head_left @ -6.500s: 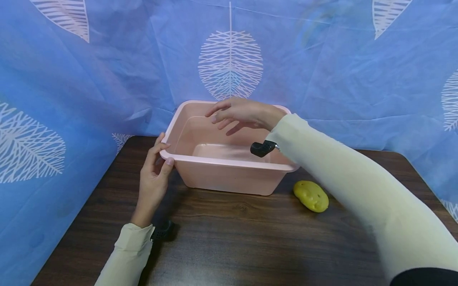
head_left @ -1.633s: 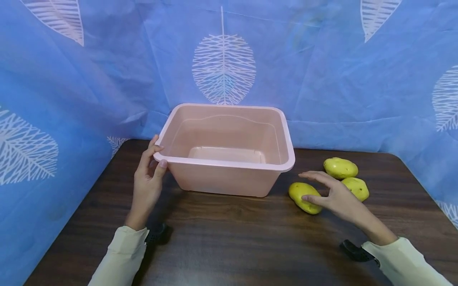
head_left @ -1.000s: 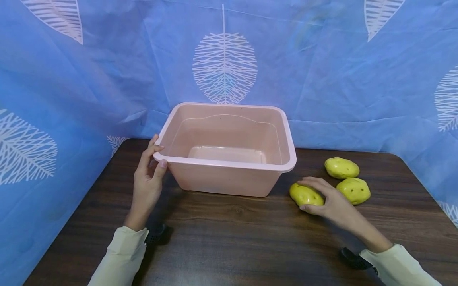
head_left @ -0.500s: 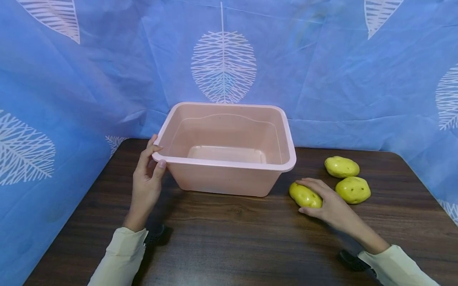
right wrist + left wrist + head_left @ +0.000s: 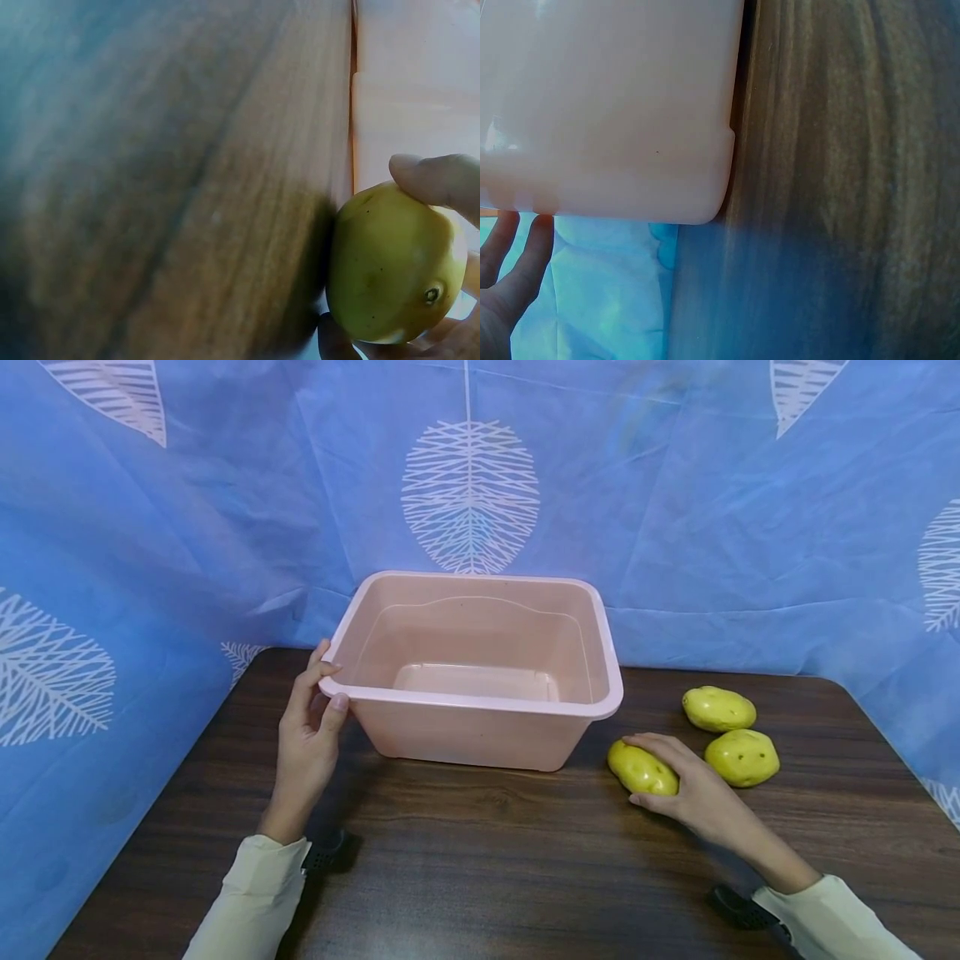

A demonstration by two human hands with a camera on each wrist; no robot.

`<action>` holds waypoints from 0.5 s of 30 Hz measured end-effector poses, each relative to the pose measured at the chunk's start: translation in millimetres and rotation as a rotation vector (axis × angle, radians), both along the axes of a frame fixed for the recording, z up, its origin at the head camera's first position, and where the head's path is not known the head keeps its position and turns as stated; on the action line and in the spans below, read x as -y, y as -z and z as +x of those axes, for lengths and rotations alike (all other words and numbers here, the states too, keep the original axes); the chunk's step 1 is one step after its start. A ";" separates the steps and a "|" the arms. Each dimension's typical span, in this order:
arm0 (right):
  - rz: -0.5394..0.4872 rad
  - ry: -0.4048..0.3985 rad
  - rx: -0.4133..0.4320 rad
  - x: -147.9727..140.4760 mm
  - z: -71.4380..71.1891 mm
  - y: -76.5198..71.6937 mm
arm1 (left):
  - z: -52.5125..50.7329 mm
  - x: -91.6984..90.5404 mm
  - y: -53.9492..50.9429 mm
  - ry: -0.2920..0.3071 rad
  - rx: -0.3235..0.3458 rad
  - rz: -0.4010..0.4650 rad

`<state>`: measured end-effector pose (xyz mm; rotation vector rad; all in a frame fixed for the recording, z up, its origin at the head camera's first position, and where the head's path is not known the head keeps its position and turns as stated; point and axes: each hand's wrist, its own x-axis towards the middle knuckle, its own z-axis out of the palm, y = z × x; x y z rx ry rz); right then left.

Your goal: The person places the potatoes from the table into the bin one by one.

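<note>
Desk (image 5: 517,868) holds tub (image 5: 472,735), far ctr, nothing visible inside; my L hand (image 5: 309,743) pinches its near-left corner. My R hand (image 5: 697,789)'s curled round nearest spud (image 5: 639,768), right of tub; other 2 spuds (image 5: 742,758) (image 5: 718,708) farther right. Looks abt done bar letting go.

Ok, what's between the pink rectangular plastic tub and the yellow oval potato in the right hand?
Just a bare strip of dark wooden tabletop between tub and potato, as the head view shows.
</note>
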<state>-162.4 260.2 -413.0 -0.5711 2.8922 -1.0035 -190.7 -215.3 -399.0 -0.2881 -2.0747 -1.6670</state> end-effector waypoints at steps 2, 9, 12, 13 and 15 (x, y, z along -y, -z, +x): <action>-0.003 0.001 0.004 -0.2 -0.5 -0.1 | 0.0 -0.1 -0.2 0.000 -0.004 0.001; -0.007 0.004 -0.007 0.5 -0.5 -0.1 | 0.1 -0.4 -0.8 -0.008 -0.009 -0.009; -0.004 0.006 -0.010 0.6 -0.1 -0.3 | 0.5 -0.6 -0.7 -0.007 -0.005 -0.011; -0.004 0.007 -0.009 0.5 -0.1 -0.3 | 0.5 -0.6 -0.7 -0.005 -0.004 -0.009; -0.006 0.009 -0.004 0.3 0.1 -0.3 | 0.6 -0.7 -0.7 -0.004 -0.002 -0.009</action>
